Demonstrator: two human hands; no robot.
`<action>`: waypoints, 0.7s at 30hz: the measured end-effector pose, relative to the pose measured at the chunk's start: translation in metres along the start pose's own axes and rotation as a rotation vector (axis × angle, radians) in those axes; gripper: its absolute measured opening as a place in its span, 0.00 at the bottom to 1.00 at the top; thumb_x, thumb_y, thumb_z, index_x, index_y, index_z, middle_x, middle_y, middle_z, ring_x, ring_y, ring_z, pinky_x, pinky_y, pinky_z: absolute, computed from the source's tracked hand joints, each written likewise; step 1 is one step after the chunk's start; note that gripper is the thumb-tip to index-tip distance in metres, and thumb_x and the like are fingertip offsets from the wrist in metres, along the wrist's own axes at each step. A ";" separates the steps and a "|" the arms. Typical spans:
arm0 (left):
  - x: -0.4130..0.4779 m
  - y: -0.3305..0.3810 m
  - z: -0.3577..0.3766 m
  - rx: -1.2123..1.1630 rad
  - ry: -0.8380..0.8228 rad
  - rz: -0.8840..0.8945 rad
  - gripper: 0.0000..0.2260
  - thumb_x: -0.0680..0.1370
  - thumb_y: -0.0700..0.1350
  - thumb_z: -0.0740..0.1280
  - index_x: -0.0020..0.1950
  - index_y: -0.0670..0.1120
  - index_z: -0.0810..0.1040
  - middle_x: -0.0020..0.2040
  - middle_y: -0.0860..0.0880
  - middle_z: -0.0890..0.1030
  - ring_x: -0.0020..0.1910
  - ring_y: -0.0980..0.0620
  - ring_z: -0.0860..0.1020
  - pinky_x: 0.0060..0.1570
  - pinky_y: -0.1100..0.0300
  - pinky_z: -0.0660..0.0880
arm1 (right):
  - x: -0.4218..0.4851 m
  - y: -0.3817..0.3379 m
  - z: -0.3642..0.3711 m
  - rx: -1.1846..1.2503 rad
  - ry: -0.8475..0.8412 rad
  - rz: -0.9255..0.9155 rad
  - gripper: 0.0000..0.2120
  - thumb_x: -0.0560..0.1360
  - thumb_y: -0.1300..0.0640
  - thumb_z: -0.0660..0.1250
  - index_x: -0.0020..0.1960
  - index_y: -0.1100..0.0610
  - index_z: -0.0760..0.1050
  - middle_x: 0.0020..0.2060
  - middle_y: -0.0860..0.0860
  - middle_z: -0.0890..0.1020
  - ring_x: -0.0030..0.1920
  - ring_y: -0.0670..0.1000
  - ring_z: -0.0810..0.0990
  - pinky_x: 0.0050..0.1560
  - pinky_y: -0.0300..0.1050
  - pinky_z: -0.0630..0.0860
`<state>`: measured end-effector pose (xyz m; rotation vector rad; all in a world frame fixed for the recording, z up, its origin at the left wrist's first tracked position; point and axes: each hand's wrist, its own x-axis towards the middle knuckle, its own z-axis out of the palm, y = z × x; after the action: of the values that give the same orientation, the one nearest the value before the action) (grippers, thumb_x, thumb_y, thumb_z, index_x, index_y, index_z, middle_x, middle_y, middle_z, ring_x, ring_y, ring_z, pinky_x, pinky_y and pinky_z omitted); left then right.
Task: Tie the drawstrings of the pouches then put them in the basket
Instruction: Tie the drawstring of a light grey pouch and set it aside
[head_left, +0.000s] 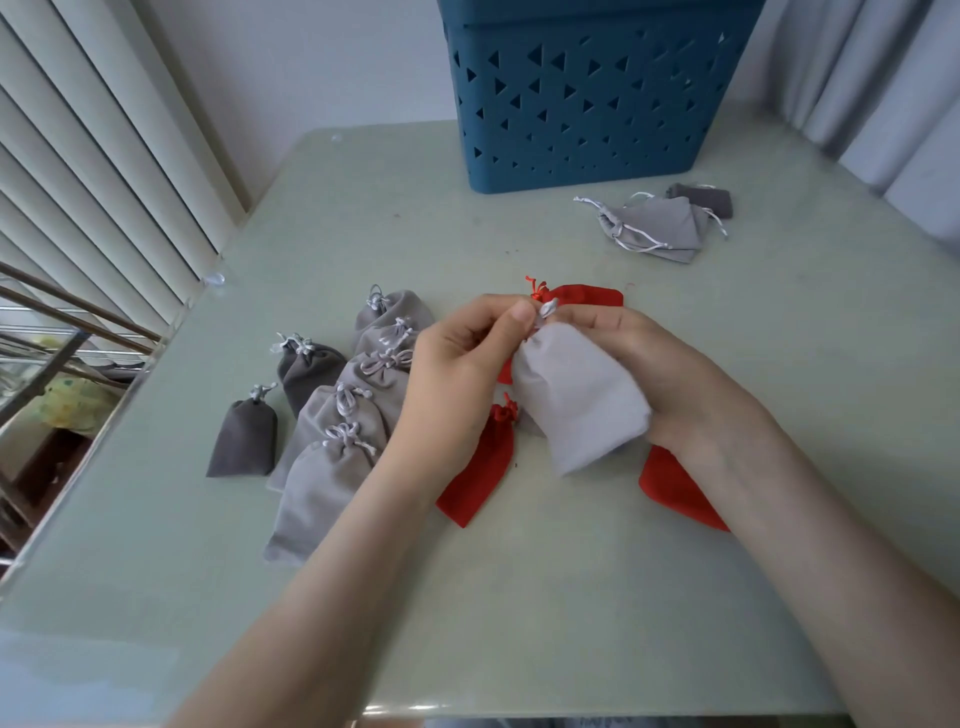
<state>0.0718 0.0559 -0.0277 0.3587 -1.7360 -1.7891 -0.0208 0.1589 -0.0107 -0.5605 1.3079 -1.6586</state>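
1 grey pouch (576, 400), neck away

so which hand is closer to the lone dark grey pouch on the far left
Left. The left hand is to the right of the dark grey pouch, past the tied pile; the right hand is farther right, beyond the light grey pouch both hold.

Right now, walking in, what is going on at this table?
A person is tying a light grey pouch: the right hand holds it, the left hand pinches its drawstring. To the left lie tied grey pouches in a pile, red pouches under the hands, and untied pouches by the blue basket.
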 end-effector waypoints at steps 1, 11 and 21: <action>0.000 0.000 0.001 -0.079 -0.024 -0.017 0.08 0.77 0.40 0.65 0.41 0.46 0.82 0.36 0.55 0.81 0.38 0.59 0.77 0.42 0.65 0.73 | 0.000 -0.002 0.000 0.027 -0.020 0.029 0.04 0.66 0.58 0.65 0.38 0.57 0.78 0.29 0.49 0.80 0.29 0.45 0.77 0.32 0.35 0.73; 0.005 0.000 -0.012 0.358 -0.096 0.290 0.04 0.75 0.46 0.68 0.43 0.55 0.81 0.42 0.59 0.82 0.45 0.59 0.77 0.48 0.67 0.70 | -0.006 -0.002 -0.007 0.008 -0.073 -0.005 0.09 0.73 0.61 0.62 0.37 0.58 0.78 0.29 0.51 0.81 0.28 0.46 0.79 0.29 0.35 0.74; 0.007 -0.005 -0.023 0.753 -0.064 0.576 0.06 0.77 0.46 0.65 0.46 0.51 0.83 0.37 0.58 0.78 0.41 0.64 0.70 0.45 0.55 0.70 | -0.001 0.000 -0.012 -0.344 -0.050 -0.107 0.05 0.72 0.57 0.67 0.38 0.55 0.78 0.27 0.48 0.76 0.27 0.43 0.72 0.25 0.33 0.65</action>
<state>0.0782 0.0331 -0.0328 0.0733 -2.2252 -0.7181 -0.0302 0.1663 -0.0145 -0.8830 1.5607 -1.5003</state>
